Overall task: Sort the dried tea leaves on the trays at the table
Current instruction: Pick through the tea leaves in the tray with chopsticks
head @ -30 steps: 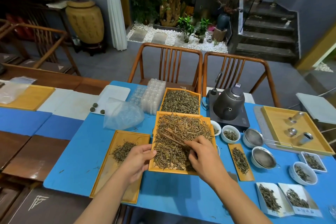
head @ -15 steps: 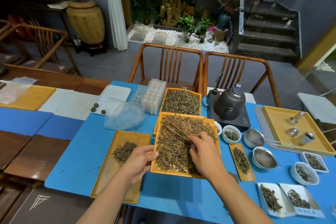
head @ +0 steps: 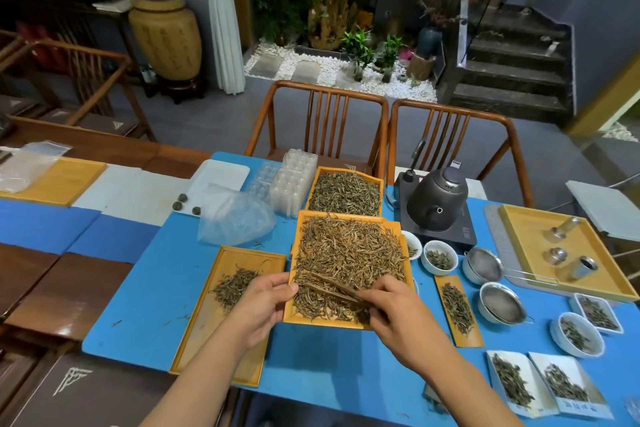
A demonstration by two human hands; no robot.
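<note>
A yellow middle tray (head: 401,236) heaped with brown dried tea leaves (head: 349,250) lies on the blue table cover. My left hand (head: 258,308) grips its near-left edge. My right hand (head: 398,312) holds wooden tongs (head: 332,288), whose tips rest in the leaves near the tray's front. To the left lies a long yellow tray (head: 211,340) with a small pile of sorted leaves (head: 235,284). Behind the middle tray stands a third tray (head: 346,192) full of greener leaves.
A dark kettle (head: 436,198) on its base stands back right. White cups (head: 438,256), two metal strainers (head: 502,303), a narrow tray (head: 459,314) and small dishes of tea fill the right side. A plastic bag (head: 232,215) and clear plastic containers (head: 294,180) lie back left. Two wooden chairs face me.
My right hand drew the tongs back from the tray's far part to its near part. The left hand shifted slightly right along the tray edge.
</note>
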